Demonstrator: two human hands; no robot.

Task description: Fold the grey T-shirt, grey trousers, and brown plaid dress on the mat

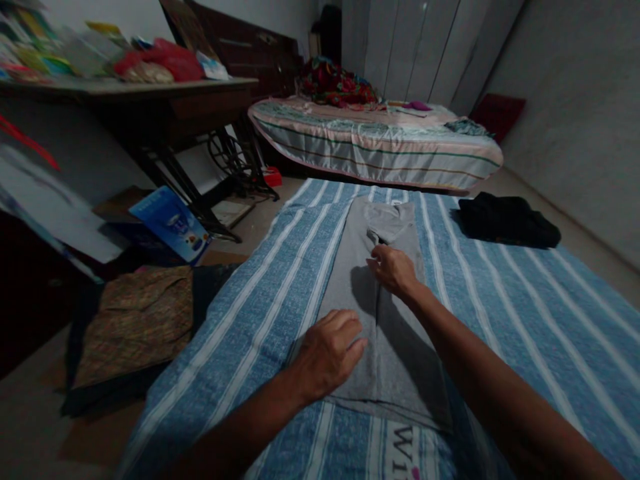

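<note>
A grey shirt (400,333) lies folded into a long narrow strip on the blue-and-white striped cloth (280,280). Its curved neckline and a small white label are at the far end, and a seam line runs down its middle. My right hand (393,268) is over the upper middle of the shirt, fingertips pinched together at a raised bit of fabric beside a small dark gap. Lower down, my left hand (330,350) rests on the shirt's left side with loosely bent fingers apart from the thumb, holding nothing.
A folded black garment (507,220) sits at the right. On the left, a folded brown checked cloth (140,320) lies near a blue box (173,227). Behind are a cluttered sewing table (165,87) and a bed (370,143).
</note>
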